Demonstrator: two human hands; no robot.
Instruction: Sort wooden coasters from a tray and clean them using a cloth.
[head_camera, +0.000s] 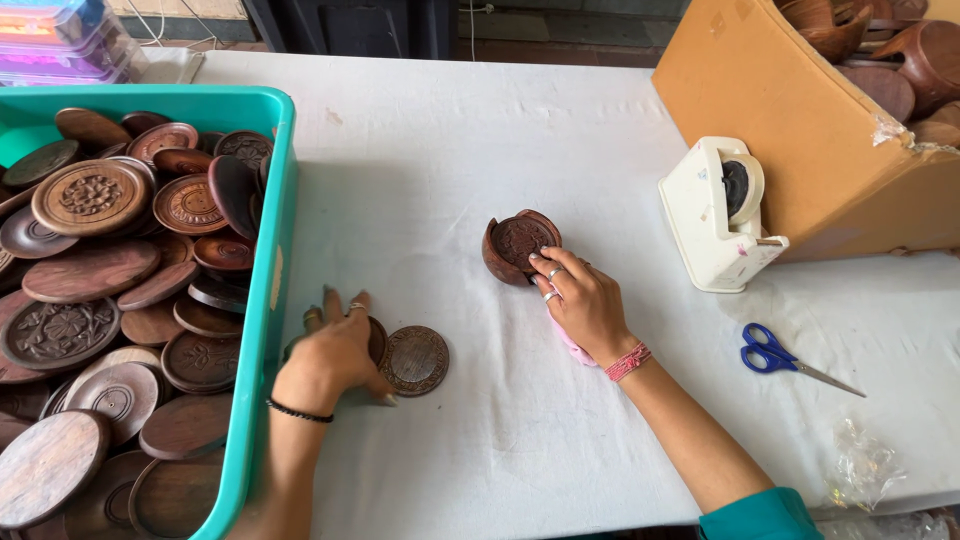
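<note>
My right hand (582, 300) rests on a round carved wooden box (517, 246) in the middle of the white table, fingertips on its carved lid; a pink cloth (571, 345) shows under the palm. My left hand (333, 352) lies flat over a dark wooden disc, mostly hidden, next to the teal crate. A carved wooden lid (416, 360) lies flat on the table just right of that hand, touching the thumb side.
A teal plastic crate (268, 260) at the left is full of several carved wooden lids and discs. A white tape dispenser (716, 215) and a cardboard box (800, 120) of wooden bowls stand at the right. Blue scissors (775, 355) and crumpled clear plastic (860, 465) lie near the right edge.
</note>
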